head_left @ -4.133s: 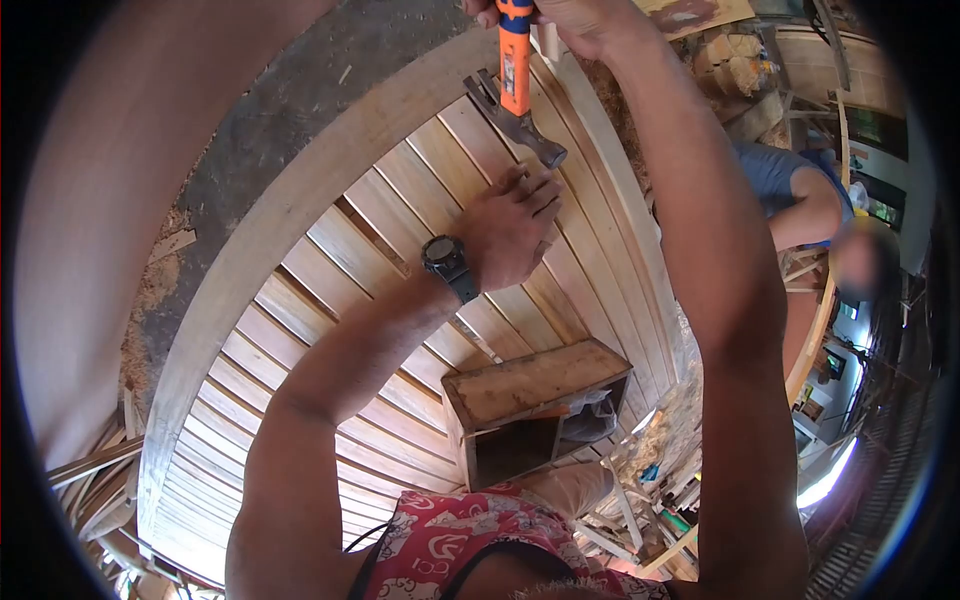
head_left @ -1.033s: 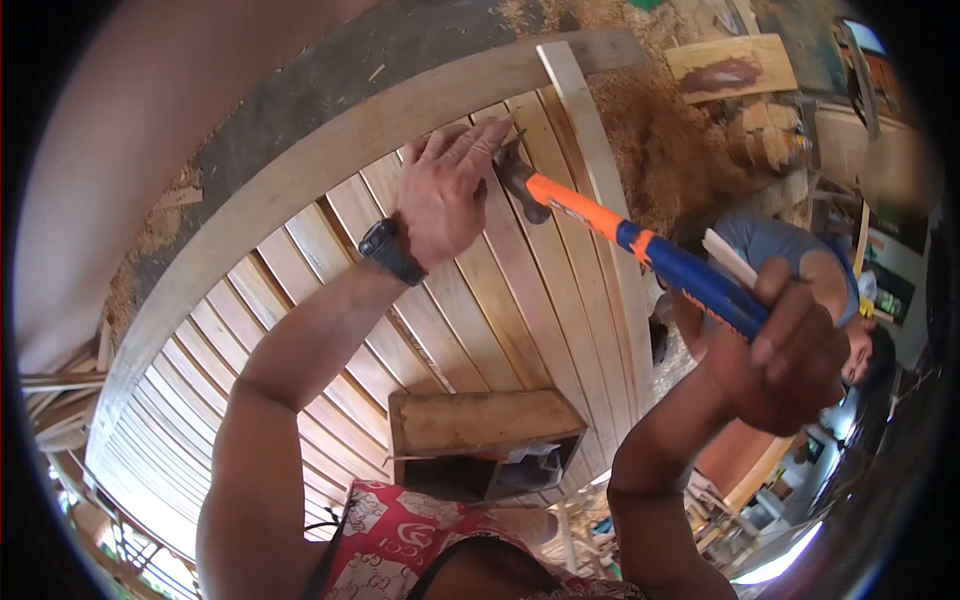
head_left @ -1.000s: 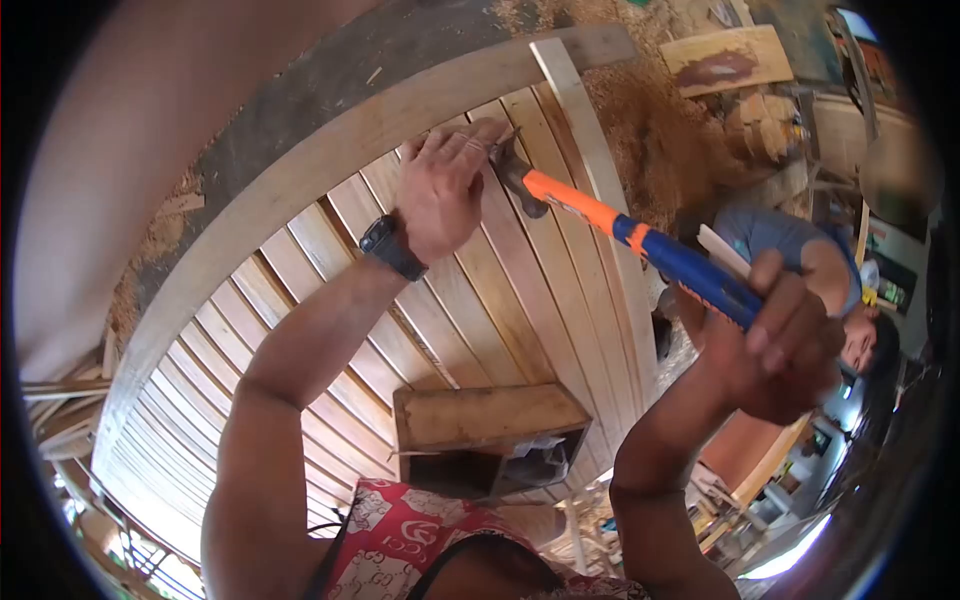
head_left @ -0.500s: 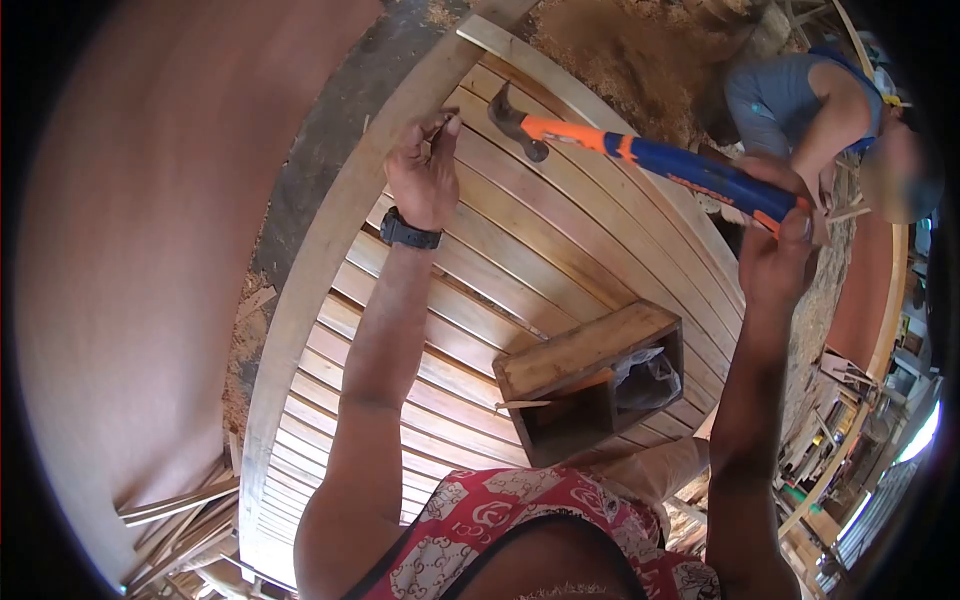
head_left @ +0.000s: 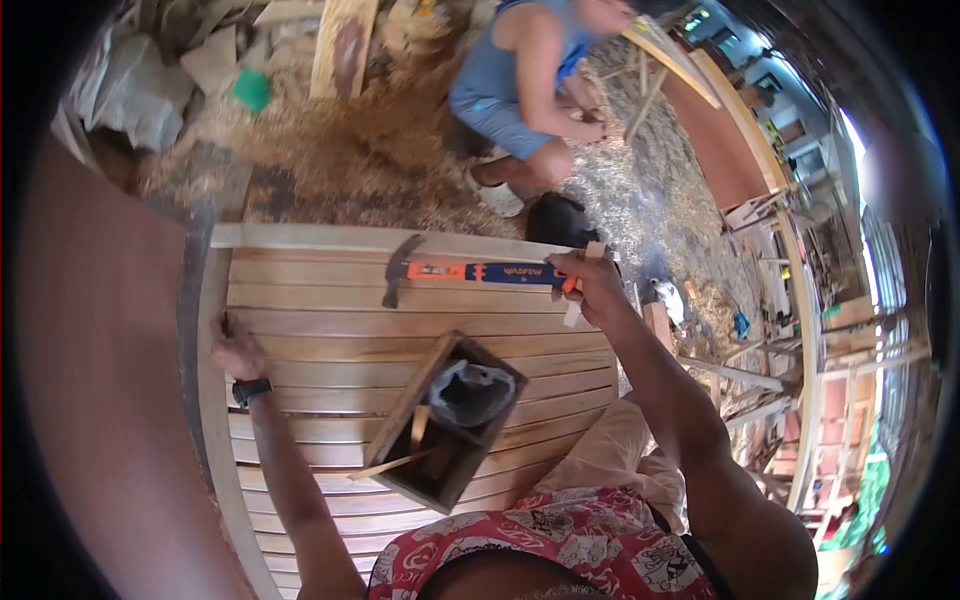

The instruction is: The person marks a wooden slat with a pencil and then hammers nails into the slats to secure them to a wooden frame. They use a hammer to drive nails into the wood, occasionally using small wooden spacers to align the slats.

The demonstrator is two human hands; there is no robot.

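Observation:
An orange and blue claw hammer lies level across the view, its dark head to the left, over the slatted wooden panel. My right hand is wrapped round the end of its handle, and a thin pale wood strip shows at the same hand. At the panel's left edge my left hand, with a black watch at the wrist, has its fingers pinched together near the frame. What they hold, if anything, is too small to tell. A wooden box with a plastic bag and thin sticks rests on the slats.
A person in blue crouches beyond the panel on ground strewn with shavings. A large reddish-brown board stands along the left. Timber and frames fill the right, with a green object at the upper left.
The view has swung to the right. The hammer, raised and slanted before, is now level and farther from the camera. The crouching person now appears nearer the top middle.

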